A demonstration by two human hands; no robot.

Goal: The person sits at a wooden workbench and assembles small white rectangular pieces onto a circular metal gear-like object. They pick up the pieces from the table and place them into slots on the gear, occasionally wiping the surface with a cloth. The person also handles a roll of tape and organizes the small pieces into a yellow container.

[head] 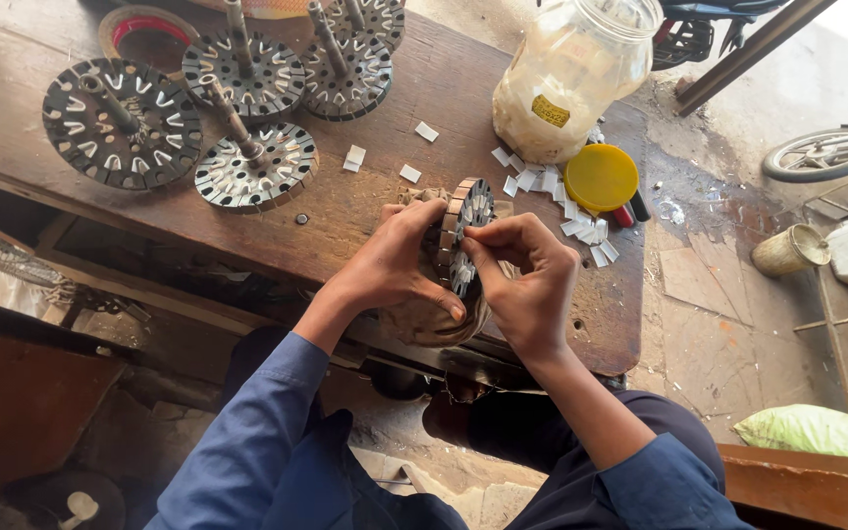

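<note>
A round slotted metal core point(465, 228) stands on edge at the front of the wooden bench point(365, 211), resting on a crumpled brown rag point(424, 316). My left hand point(395, 265) grips the core's left rim, thumb along its lower edge. My right hand point(527, 275) touches its slotted face with pinched fingertips; what they pinch is too small to tell. Small white paper slips point(566, 211) lie scattered just right of the core.
Several similar slotted discs with shafts point(252, 162) lie at the bench's back left. A clear plastic jar point(566, 79) and its yellow lid point(601, 177) stand at the back right. A wheel point(821, 155), a tin point(787, 250) and a green sack point(817, 432) sit on the floor to the right.
</note>
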